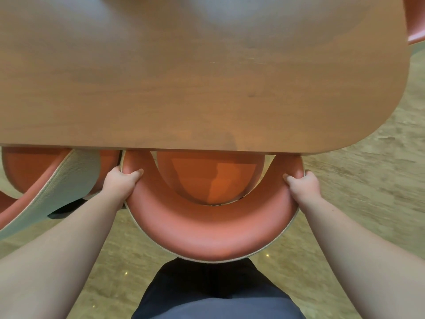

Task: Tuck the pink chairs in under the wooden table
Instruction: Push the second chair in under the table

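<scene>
A pink chair (207,236) with a curved padded backrest stands right in front of me. Its round seat (211,178) is partly hidden under the near edge of the wooden table (195,77). My left hand (122,183) grips the left end of the backrest, and my right hand (301,185) grips the right end. A second pink chair (43,178) with a grey fabric back stands to the left, angled, its seat partly under the table.
Part of a third pink chair (416,21) shows at the top right past the table's corner. Beige stone floor (345,192) lies to the right and below. My dark trousers (213,295) are just behind the chair.
</scene>
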Available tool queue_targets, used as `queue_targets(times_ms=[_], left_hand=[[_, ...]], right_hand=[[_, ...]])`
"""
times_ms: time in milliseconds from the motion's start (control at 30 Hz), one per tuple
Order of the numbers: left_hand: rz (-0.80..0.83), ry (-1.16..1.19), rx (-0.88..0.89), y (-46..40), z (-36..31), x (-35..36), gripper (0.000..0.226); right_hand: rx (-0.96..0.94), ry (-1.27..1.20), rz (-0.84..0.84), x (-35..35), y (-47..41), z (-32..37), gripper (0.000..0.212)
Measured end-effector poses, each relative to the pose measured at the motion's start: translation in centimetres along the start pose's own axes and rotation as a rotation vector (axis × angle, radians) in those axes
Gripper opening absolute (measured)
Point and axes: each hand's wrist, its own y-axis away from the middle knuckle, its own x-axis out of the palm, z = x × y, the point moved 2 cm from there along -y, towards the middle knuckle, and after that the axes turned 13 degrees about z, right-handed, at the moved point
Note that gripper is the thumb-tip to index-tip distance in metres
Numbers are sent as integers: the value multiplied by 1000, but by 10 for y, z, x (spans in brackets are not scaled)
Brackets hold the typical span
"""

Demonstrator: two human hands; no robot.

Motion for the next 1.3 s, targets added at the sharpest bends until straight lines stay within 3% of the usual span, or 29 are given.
queue_targets(times_ms=[167,300,400,500,600,733,1000,1133,1300], left_hand=[[-62,-75,-9,16,-4,9,66],[-58,-347,184,53,9,26,82],[-9,-780,510,86,27,40,67],[91,-1038,699,102,45,48,48],[77,-1108,686,100,46,49,40],[48,-1130,676,96,45,51,36],[83,-1134,596,100,39,51,41],[130,-1133,536,105,34,50,39],[203,-967,475,114,17,45,41]], right_hand=[[-3,93,19,2,19,3,61],[-275,316,-18,21,71,-4,73],[-638,551,51,43,110,-16,63],[-696,870,166,57,119,-32,51],[-662,1048,131,61,116,-35,43],[-701,1041,56,64,112,-34,35],[-675,1079,73,64,111,-34,28],[-619,1108,149,61,115,-30,35],[-591,1052,292,52,127,-17,42]])
